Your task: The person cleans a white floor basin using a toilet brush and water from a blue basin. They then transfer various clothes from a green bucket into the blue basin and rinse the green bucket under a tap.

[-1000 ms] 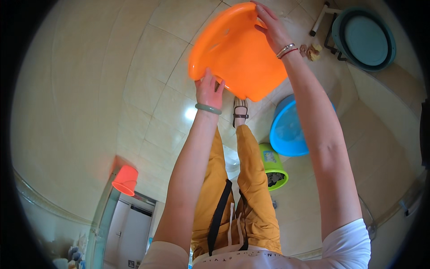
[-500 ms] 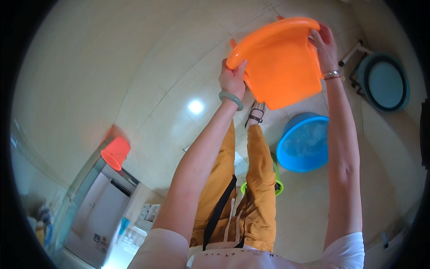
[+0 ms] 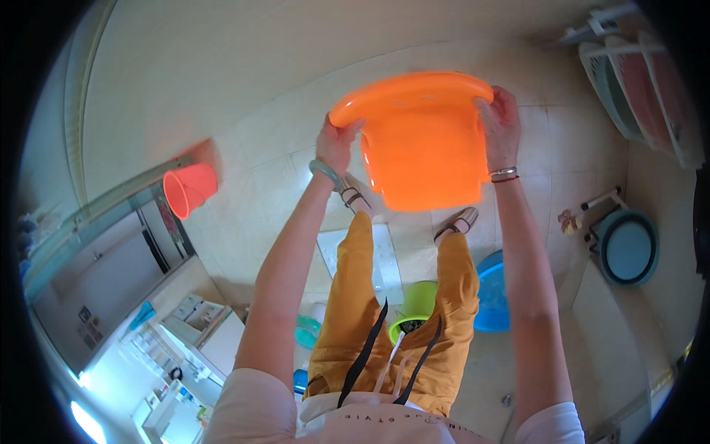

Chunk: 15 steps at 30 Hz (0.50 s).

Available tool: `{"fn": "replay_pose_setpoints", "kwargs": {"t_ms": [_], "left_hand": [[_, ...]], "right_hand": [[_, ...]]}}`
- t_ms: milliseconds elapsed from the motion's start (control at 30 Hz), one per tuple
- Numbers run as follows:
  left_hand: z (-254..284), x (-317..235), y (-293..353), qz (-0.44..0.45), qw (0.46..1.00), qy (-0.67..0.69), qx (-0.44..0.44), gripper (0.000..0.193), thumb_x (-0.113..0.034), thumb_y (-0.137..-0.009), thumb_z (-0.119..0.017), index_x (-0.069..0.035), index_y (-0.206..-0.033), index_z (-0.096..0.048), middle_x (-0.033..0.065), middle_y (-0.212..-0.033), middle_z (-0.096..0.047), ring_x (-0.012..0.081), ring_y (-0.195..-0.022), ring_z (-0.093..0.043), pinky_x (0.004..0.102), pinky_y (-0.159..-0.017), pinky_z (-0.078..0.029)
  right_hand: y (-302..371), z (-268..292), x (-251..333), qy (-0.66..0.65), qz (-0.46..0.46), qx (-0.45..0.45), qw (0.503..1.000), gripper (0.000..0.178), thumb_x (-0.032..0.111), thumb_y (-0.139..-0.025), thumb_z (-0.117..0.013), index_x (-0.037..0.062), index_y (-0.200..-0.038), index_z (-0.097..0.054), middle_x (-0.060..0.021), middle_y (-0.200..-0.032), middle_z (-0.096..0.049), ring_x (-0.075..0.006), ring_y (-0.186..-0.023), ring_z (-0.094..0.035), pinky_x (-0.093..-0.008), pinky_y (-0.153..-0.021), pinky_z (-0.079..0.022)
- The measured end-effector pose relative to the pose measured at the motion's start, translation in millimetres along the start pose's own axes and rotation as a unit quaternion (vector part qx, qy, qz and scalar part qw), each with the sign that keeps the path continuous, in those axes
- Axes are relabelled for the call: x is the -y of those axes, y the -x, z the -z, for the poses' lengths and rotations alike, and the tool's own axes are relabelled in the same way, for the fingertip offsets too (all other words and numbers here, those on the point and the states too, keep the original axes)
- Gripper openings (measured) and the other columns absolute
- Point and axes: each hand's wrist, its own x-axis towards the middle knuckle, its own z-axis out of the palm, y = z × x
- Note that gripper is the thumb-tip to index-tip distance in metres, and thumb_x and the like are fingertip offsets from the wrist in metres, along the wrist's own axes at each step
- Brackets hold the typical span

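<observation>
Orange plastic chair (image 3: pixel 425 163), glossy, with a thick curved top rim, has shifted left and lower in the frame since half a second ago; its rim now sits closer to level. View swung too: red tapered plastic bucket (image 3: pixel 190 190) rides higher at left, and both striped sandals (image 3: pixel 461 220) show now, vs one earlier.

Chair is at upper centre, in front of the pale tiled floor (image 3: pixel 281 255), held two-handed. Left hand (image 3: pixel 336 144) grasps the left end of the rim, thumb on the face toward camera, other fingers mostly hidden. Right hand (image 3: pixel 503 126) grasps the right end, thumb also on the near face, fingers round the outer edge. Pale green bangle (image 3: pixel 325 172) on the left wrist, silver bracelet (image 3: pixel 504 172) on the right.

Lower centre: lime-green plastic bucket (image 3: pixel 421 298) between the legs in mustard-yellow trousers (image 3: pixel 359 288), dark contents visible, can't tell what. Round bright-blue plastic basin (image 3: pixel 494 300) just right of the trousers, partly behind the right forearm. Right side: round blue-grey basin (image 3: pixel 629 249) with dark rim. Upper right: pink basin (image 3: pixel 637 85) in a white rack.
</observation>
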Motion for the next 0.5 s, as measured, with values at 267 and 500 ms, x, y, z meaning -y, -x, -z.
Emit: {"fn": "replay_pose_setpoints", "kwargs": {"t_ms": [267, 500], "left_hand": [[222, 74, -49, 0.019, 0.997, 0.017, -0.078, 0.041, -0.03, -0.084, -0.065, -0.001, -0.109, -0.05, 0.0043, -0.092, -0.061, 0.0098, -0.081, -0.055, 0.0236, -0.075, -0.045], [386, 160, -68, 0.066, 0.988, -0.005, -0.138, 0.048, -0.036, -0.084, -0.064, -0.001, -0.112, -0.048, 0.0054, -0.093, -0.06, 0.0114, -0.082, -0.055, 0.0249, -0.075, -0.046]], "right_hand": [[28, -227, -87, -0.001, -0.045, 0.086, 0.995, 0.027, 0.011, -0.08, -0.068, 0.0022, -0.102, -0.053, -0.0016, -0.097, -0.058, -0.0094, -0.093, -0.053, -0.0233, -0.083, -0.042], [67, -393, -145, 0.131, -0.066, 0.22, 0.964, 0.024, 0.015, -0.084, -0.065, 0.0019, -0.101, -0.054, -0.0005, -0.093, -0.058, -0.0074, -0.088, -0.053, -0.0208, -0.08, -0.041]]}}
